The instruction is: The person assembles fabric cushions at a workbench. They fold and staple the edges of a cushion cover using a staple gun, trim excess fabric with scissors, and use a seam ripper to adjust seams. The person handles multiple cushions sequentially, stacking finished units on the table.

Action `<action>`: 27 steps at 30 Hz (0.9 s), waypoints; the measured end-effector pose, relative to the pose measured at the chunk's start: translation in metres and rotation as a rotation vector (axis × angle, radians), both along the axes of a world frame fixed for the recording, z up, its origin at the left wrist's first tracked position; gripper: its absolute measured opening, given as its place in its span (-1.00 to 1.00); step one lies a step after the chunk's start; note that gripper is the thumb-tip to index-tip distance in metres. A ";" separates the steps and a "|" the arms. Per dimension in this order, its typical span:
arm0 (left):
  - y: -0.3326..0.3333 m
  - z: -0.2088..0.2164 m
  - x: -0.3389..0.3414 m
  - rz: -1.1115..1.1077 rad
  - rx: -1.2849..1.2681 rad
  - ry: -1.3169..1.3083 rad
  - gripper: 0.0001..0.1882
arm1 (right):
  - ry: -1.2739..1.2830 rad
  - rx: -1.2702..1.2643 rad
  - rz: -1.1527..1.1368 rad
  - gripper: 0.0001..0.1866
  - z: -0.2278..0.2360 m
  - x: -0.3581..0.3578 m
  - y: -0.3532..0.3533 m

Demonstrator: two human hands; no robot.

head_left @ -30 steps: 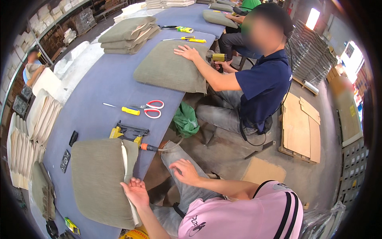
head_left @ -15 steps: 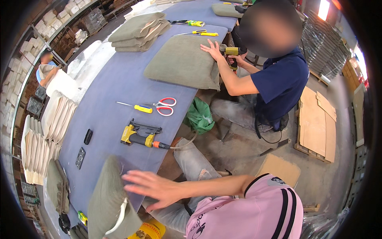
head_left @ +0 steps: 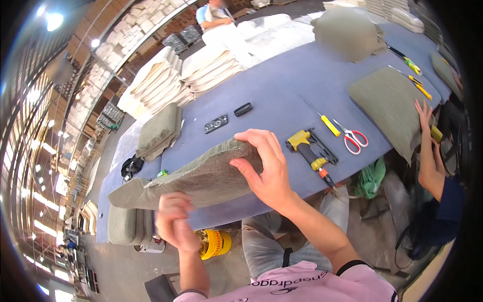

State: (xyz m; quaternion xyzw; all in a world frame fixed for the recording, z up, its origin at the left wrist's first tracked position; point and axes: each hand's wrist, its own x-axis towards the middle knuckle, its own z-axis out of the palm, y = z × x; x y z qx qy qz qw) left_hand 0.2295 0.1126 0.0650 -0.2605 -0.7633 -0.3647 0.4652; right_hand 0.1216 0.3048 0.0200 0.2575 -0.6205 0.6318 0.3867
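Note:
A grey-green fabric-covered cushion (head_left: 206,176) is held up, tilted, over the near edge of the blue table. My right hand (head_left: 269,173) grips its right end, thumb on the near side and fingers over the top. Close against the cushion's lower edge is my left hand (head_left: 176,221). Its fingers look curled but are smeared by motion, so whether they pinch the fabric is unclear. To the right of my right hand lies a yellow and black staple gun (head_left: 312,151) with a hose. Beyond it are a yellow-handled screwdriver (head_left: 329,125) and red-handled scissors (head_left: 353,140).
Covered cushions sit at the table's left (head_left: 160,132) and near-left corner (head_left: 126,224). Two dark objects (head_left: 216,124) lie mid-table. A yellow bucket (head_left: 217,244) stands below the edge. Pale pads (head_left: 156,83) are stacked behind. On the right, a co-worker's hands (head_left: 425,118) are at another cushion (head_left: 387,108).
The view has swung left. The cushion has turned from standing on edge to a long slant. My right hand, spread beside it before, now grips its end, and my left hand has come into view.

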 end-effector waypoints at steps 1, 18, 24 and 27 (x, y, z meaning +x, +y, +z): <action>0.010 0.014 0.001 0.065 -0.315 0.066 -0.91 | 0.013 0.005 -0.018 -0.51 0.001 -0.004 -0.002; 0.041 0.082 -0.069 0.449 -1.136 0.298 -0.72 | 0.128 -0.288 0.306 -0.48 -0.019 -0.011 -0.007; 0.020 0.075 -0.071 0.480 -1.097 0.669 -0.80 | 0.210 -0.257 0.387 -0.63 -0.022 -0.011 -0.006; 0.020 0.065 -0.073 0.515 -1.017 0.749 -0.80 | 0.233 -0.270 0.414 -0.71 -0.020 -0.013 -0.004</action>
